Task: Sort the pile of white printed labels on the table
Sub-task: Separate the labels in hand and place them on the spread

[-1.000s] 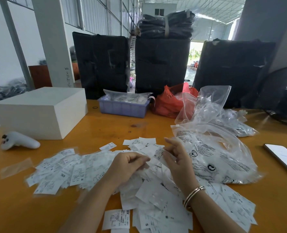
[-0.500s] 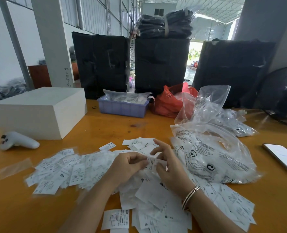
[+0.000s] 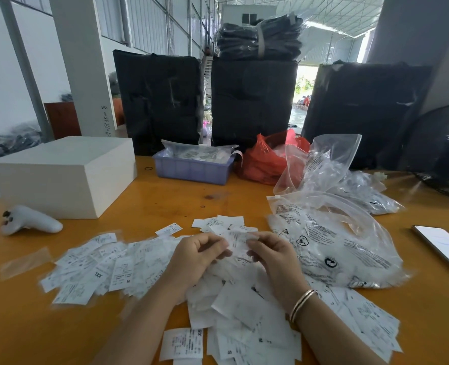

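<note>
Orange tabletop carries our labels, spread nine to five o'clock. Both hands, left hand and right hand, pinch one label by its edges; it looks light, flimsy, slippery.

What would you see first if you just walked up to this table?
Probably the big pile of white labels spread across the near part of the orange table, with the left hand and right hand pinching one label between them. Just right sits a puffy clear plastic bag.
</note>
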Demonstrator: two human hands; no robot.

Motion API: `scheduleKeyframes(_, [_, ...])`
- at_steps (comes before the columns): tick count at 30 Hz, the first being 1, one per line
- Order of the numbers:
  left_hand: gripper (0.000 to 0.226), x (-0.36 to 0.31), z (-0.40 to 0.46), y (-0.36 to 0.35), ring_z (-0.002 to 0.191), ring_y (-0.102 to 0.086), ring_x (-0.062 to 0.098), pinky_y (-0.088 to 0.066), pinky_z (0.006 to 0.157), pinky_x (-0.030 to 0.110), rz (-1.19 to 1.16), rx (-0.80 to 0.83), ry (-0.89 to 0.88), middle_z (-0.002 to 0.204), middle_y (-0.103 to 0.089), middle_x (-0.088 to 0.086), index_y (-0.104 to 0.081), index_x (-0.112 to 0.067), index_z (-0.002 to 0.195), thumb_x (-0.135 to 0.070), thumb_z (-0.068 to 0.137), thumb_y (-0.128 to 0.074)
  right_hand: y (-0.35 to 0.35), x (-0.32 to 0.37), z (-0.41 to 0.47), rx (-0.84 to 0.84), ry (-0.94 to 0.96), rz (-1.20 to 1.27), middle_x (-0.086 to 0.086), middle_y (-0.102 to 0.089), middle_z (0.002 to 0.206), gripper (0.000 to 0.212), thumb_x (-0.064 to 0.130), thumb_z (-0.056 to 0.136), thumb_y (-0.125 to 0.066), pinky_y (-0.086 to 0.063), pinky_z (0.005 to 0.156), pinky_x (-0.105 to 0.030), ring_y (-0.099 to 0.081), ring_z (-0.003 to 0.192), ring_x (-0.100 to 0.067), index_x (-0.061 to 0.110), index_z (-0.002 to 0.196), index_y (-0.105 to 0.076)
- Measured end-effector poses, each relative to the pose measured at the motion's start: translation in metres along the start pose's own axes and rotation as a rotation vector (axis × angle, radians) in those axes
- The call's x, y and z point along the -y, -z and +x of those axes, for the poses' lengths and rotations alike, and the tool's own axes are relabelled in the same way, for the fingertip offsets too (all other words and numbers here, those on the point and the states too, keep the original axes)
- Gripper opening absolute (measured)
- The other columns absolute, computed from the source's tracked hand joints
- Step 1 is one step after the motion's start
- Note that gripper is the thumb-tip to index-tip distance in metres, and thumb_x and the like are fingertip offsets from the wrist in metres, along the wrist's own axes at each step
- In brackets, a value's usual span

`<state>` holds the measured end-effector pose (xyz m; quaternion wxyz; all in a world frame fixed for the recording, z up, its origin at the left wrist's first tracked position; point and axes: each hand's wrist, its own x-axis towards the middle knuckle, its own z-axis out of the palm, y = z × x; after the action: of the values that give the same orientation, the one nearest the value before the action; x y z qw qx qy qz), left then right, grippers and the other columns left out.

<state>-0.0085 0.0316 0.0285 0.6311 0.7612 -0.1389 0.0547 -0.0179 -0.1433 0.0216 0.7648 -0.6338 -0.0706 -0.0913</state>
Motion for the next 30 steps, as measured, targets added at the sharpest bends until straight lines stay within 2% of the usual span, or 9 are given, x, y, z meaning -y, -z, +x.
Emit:
scheduleKeyframes(3, [0.005,0.0001,0.0001,0.0003,0.073,-0.069,0.004,-0.049,0.062,0.01,-0.017,-0.013,-0.008,0.076,-0.075,-0.007,-0.072,-0.02,0.082,-0.018,0.085,-0.069,0.0069,0.0037,0.0017,-0.073,-0.027,0.244,-0.005,-0.066,0.068,0.02,-0.001,0.08,-0.065,-0.051,0.056,-0.02,-0.061,0.059,-0.014,0.015,0.071,-0.073])
scheduleKeyframes(6, [0.007,0.0003,0.0005,0.0002,0.075,-0.07,0.003,-0.05,0.064,0.01,-0.016,-0.027,-0.011,0.077,-0.075,-0.007,-0.071,-0.02,0.081,-0.013,0.082,-0.073,0.0088,0.0052,0.0022,-0.072,-0.021,0.321,-0.005,-0.067,0.068,0.01,0.007,0.071,-0.069,-0.052,0.057,-0.02,-0.062,0.059,-0.013,0.015,0.071,-0.074])
scheduleKeyframes(12, [0.012,0.0,0.0006,-0.0001,0.079,-0.069,0.002,-0.05,0.067,0.01,0.014,-0.03,-0.036,0.08,-0.073,-0.014,-0.071,-0.026,0.079,-0.015,0.078,-0.076,0.0042,0.0046,0.0003,-0.02,0.006,0.171,-0.006,-0.066,0.067,0.024,-0.004,0.082,-0.063,-0.051,0.057,-0.022,-0.061,0.059,-0.016,0.015,0.075,-0.075])
scheduleKeyframes(22, [0.019,0.003,0.0013,0.0008,0.088,-0.066,-0.004,-0.05,0.071,0.009,0.011,0.002,-0.045,0.085,-0.072,-0.021,-0.069,-0.028,0.084,-0.011,0.078,-0.076,0.0035,0.004,-0.0001,-0.009,0.016,0.167,-0.004,-0.065,0.067,0.025,-0.004,0.084,-0.061,-0.052,0.059,-0.022,-0.06,0.06,-0.015,0.016,0.076,-0.075])
scheduleKeyframes(26, [0.019,0.0046,0.002,0.001,0.09,-0.066,-0.003,-0.052,0.075,0.015,0.001,-0.015,-0.038,0.087,-0.071,-0.021,-0.069,-0.028,0.086,-0.012,0.079,-0.076,0.0037,0.004,-0.0004,-0.004,0.033,0.135,-0.004,-0.065,0.068,0.025,-0.004,0.085,-0.061,-0.052,0.06,-0.023,-0.061,0.06,-0.016,0.015,0.076,-0.075])
scheduleKeyframes(30, [0.017,0.0064,0.0029,0.0011,0.087,-0.066,-0.002,-0.053,0.073,0.016,-0.023,-0.039,-0.034,0.085,-0.071,-0.02,-0.069,-0.026,0.085,-0.012,0.078,-0.076,0.0012,0.0013,-0.0013,0.01,0.05,0.011,-0.004,-0.064,0.068,0.025,-0.006,0.086,-0.058,-0.053,0.061,-0.024,-0.061,0.061,-0.016,0.012,0.078,-0.072])
